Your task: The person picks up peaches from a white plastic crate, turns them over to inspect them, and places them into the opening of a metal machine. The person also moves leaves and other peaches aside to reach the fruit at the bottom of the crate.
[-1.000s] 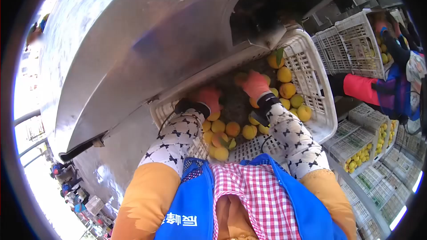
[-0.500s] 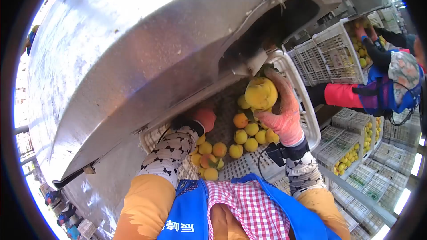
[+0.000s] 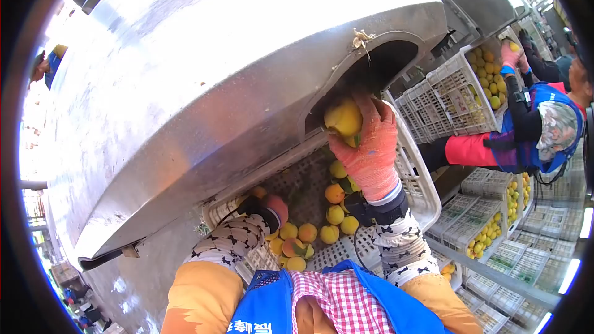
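Observation:
My right hand (image 3: 369,154), in a pink glove, grips a yellow peach (image 3: 343,116) with a green leaf beneath it. It holds the peach at the dark opening (image 3: 387,65) of a large metal machine (image 3: 204,111). Below it stands a white plastic crate (image 3: 424,188) with several yellow and orange peaches (image 3: 307,232) on its bottom. My left hand (image 3: 277,208), also gloved in pink, is low at the crate's left side, beside an orange-yellow peach (image 3: 257,192). Its fingers are mostly hidden, so its grip does not show.
At the right a co-worker (image 3: 547,124) in a blue vest handles fruit over a tilted white crate (image 3: 445,96) of peaches. More crates of yellow fruit (image 3: 486,235) stand lower right, beside a metal rail (image 3: 501,272). The machine's curved edge hangs over my crate.
My right hand has moved up and forward with the peach, from above the crate to the machine's opening. The left hand has shifted slightly. The co-worker's hand has lifted with a fruit.

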{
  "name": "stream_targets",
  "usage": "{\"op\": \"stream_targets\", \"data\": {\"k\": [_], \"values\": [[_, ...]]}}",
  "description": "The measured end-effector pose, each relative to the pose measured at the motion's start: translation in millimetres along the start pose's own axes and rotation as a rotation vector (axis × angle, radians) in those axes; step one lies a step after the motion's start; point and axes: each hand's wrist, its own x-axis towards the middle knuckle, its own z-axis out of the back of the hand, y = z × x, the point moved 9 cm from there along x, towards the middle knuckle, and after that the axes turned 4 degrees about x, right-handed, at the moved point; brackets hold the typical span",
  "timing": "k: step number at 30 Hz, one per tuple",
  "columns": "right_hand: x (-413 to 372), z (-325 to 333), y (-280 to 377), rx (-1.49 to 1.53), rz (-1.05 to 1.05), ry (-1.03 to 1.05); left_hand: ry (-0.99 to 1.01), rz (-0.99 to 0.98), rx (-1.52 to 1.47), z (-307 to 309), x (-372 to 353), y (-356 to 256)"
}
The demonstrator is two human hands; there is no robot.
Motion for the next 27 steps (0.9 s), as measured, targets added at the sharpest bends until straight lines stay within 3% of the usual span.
{"op": "stream_targets", "data": {"k": [2,6,9,11,12,13,14,15,16,17,19,20,21,23,27], "values": [[1.4,-6.2,-0.6,-0.038,-0.01,-0.012,-0.101,0.164,0.045,-7.6,5.2,-2.3],[8.3,-20.5,0.5,-0.103,-0.004,-0.007,-0.196,0.107,-0.024,1.1,3.8,-2.2],[0.3,-16.5,-9.5,0.128,-0.101,-0.025,-0.013,0.103,-0.09,-9.7,17.1,2.1],[6.3,-39.5,-17.1,-0.058,-0.036,0.037,0.187,0.011,-0.186,-2.9,15.6,5.7],[12.5,-59.3,-16.3,-0.235,0.028,0.1,0.187,0.027,-0.183,-6.5,23.8,8.5],[32.7,-54.1,-7.1,-0.197,-0.056,0.027,0.16,0.029,-0.257,8.9,13.3,12.9],[41.5,-29.3,9.0,-0.126,0.012,-0.07,0.136,0.03,-0.338,23.3,4.8,19.3],[45.6,-20.3,11.1,-0.153,0.294,-0.168,0.061,0.072,-0.499,46.8,-8.2,31.9],[41.1,-0.9,-4.1,0.178,0.092,-0.099,-0.008,0.118,-0.656,57.2,-19.9,39.5],[38.4,11.9,-15.4,0.51,-0.096,-0.045,-0.117,0.045,-1.087,59.1,-24.1,40.2],[7.4,39.3,-16.7,0.364,-0.044,-0.12,-0.309,-0.097,-1.838,81.2,-50.9,50.3],[-14.9,27.8,-33.2,0.472,-0.205,0.023,-0.381,-0.186,-2.161,106.9,-76.9,50.0],[-41.1,13.4,-45.9,0.573,-0.364,0.171,-0.404,-0.171,-2.166,115.9,-93.9,49.9],[-70.7,9.3,-25.5,0.53,-0.221,0.371,-0.347,-0.556,-2.582,148.3,-124.3,39.2],[-87.6,1.0,-7.6,0.587,-0.202,0.539,-0.485,-0.726,-2.76,196.9,-155.5,32.2]]}}
